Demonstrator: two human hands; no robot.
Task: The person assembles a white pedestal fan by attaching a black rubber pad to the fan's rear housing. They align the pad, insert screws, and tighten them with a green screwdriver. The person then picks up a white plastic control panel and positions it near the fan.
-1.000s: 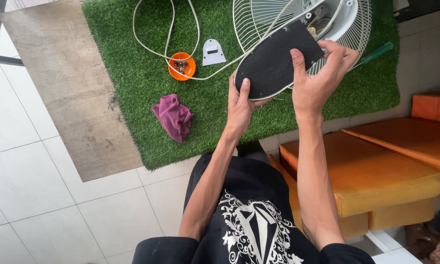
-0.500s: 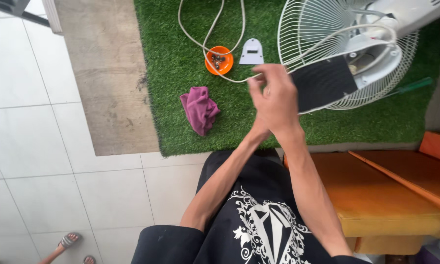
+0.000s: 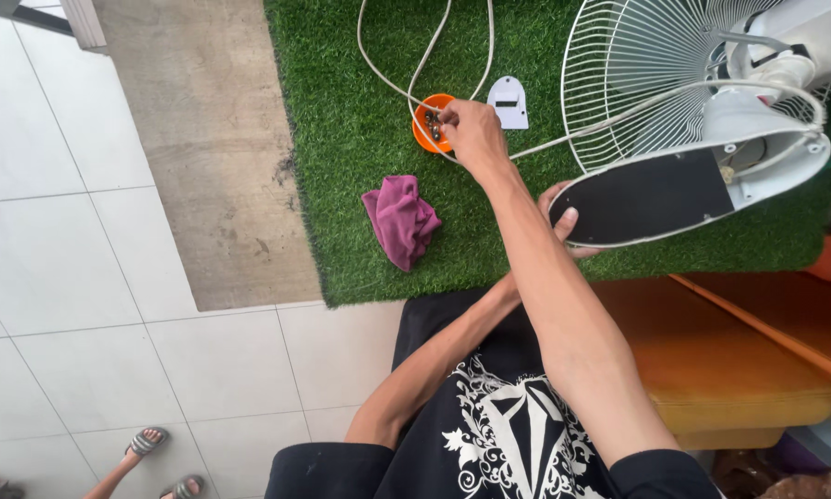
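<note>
Over the orange dish (image 3: 426,129), right hand (image 3: 471,134) pinches among screws, left hand (image 3: 563,217) gripping fan base (image 3: 655,196); likely screw-fetching, next needs precise seating.

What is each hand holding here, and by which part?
The left hand grips the fan base by its near end, thumb on the black underside. The right hand reaches into the orange bowl of screws; whether it holds one cannot be told.
</note>
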